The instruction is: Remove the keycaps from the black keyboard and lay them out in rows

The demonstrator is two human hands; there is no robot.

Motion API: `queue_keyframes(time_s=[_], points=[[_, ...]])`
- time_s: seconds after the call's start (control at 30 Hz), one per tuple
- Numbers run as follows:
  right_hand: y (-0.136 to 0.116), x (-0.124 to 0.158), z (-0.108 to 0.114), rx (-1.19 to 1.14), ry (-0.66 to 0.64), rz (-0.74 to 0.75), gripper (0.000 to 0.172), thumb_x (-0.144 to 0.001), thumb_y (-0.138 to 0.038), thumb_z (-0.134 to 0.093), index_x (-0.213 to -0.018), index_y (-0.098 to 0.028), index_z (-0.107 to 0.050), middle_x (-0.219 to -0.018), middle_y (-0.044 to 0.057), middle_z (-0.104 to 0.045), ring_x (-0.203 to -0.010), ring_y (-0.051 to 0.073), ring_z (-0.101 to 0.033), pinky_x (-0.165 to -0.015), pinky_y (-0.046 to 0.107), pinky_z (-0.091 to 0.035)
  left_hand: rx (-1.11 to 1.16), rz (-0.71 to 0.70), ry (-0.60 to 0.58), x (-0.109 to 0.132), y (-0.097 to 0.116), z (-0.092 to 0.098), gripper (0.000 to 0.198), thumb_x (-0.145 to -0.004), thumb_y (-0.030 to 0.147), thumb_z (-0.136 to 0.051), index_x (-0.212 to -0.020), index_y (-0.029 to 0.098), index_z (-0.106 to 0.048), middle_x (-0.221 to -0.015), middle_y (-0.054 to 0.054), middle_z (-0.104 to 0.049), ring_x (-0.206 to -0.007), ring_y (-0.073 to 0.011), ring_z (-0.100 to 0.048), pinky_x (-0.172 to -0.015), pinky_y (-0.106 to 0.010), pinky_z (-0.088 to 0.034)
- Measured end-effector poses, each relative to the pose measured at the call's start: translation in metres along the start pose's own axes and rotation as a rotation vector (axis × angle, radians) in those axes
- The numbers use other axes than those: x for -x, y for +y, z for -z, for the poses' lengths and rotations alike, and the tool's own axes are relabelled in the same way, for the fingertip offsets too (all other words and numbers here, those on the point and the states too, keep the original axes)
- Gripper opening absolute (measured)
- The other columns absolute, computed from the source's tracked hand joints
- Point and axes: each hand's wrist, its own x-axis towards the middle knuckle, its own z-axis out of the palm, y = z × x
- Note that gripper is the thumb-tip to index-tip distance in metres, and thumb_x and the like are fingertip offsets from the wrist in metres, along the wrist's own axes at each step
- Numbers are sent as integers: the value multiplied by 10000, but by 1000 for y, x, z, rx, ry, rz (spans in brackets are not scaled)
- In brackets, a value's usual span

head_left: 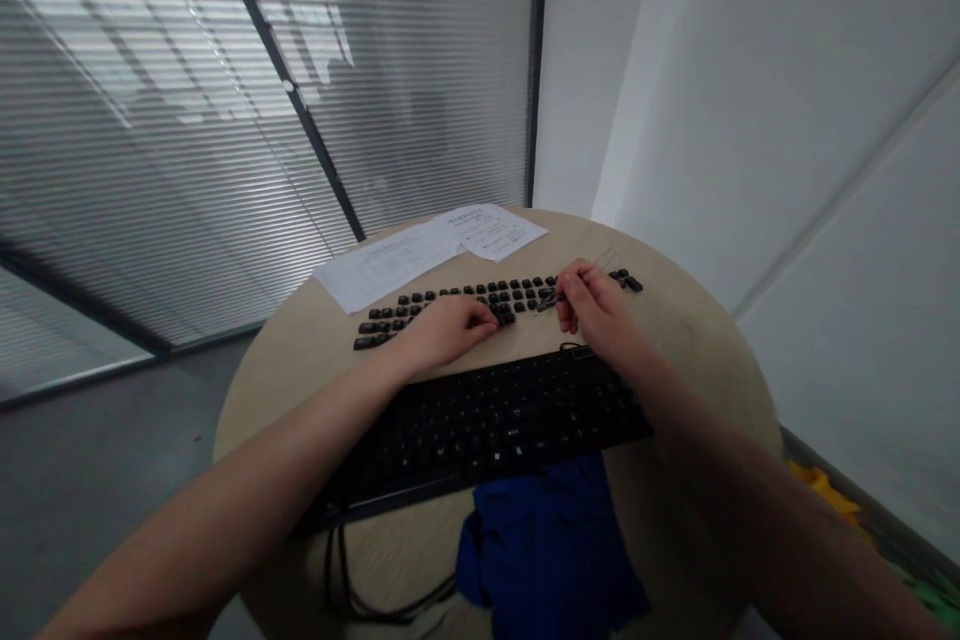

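No legible text (papers [442, 250] too blurred)

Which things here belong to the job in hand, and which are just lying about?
In hand:
loose keycaps in rows, under the left hand
small dark piece pinched in the right hand
keyboard

Lying about:
papers
blue cloth

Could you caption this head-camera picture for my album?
Left hand and right hand touch rows of loose keycaps behind a black keyboard.

2 papers [442, 250] lie at the far edge of the round table [697, 340]. A blue cloth [547, 550] hangs over the near edge.
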Motion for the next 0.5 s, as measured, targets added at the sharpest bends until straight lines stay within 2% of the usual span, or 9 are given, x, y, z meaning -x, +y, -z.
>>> queue_keyframes(time_s=[0.13, 0.23, 0.3, 0.4, 0.5], points=[[-15, 16, -14, -114, -499, -123, 367, -971, -571, -555, -851, -227, -516, -582, -57, -572, -480, 109, -536, -462, 212, -408, -25, -70, -72, 2, -1, -32, 226, -946, 285, -595, -935, 221, -811, -936, -31, -783, -859, -191, -699, -806, -299, -510], [-20, 29, -26, -131, -726, -160, 391, -969, -586, -581, -846, -219, -525, -585, -58, -566, -488, 100, -537, -470, 201, -403, -4, -139, -114, 3, -3, -42, 272, -966, 301, -557, -870, 211, -795, -896, -32, -772, -835, -193, -701, -764, -283, -507], [-18, 34, -33, -122, -766, -181, 410, -970, -603, -580, -847, -216, -522, -592, -58, -560, -492, 98, -539, -480, 200, -408, 31, -212, -133, 3, -5, -44, 298, -978, 299, -532, -840, 197, -777, -895, -38, -770, -828, -191, -701, -761, -276, -508], [-17, 36, -40, -70, -729, -197, 422, -980, -615, -562, -855, -215, -516, -600, -57, -571, -486, 95, -535, -483, 199, -408, 103, -325, -161, 3, -7, -44, 294, -980, 297, -539, -824, 185, -762, -901, -37, -769, -813, -175, -698, -758, -257, -508], [-19, 34, -42, -1, -702, -230, 414, -990, -612, -550, -867, -218, -519, -588, -56, -582, -490, 103, -549, -488, 202, -416, 154, -374, -166, 4, -10, -44, 272, -973, 336, -577, -830, 199, -764, -901, -21, -775, -801, -163, -699, -743, -237, -504]])
